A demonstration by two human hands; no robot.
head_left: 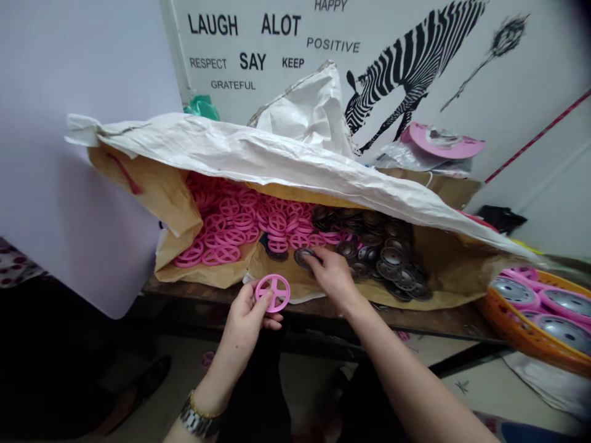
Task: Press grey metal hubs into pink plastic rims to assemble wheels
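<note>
Between the thumb and fingers of my left hand (252, 314) is a pink spoked ring (273, 293), held up in front of the bag's edge. My right hand (330, 271) pinches a dark metal disc (305, 258) over the brown paper. Many pink rings (226, 231) are heaped in the left part of the open paper-lined bag (295, 280). Dark metal discs (394, 261) lie piled to the right of them. One small stack of pink rings (277, 241) rests on a dark disc between the two hands.
An orange basket (498, 320) at the right holds pink-rimmed metal discs (566, 332). The bag's white upper flap (277, 157) spans the back. A pale panel (78, 154) stands at the left. Pink and clear wrapping (438, 147) lies behind.
</note>
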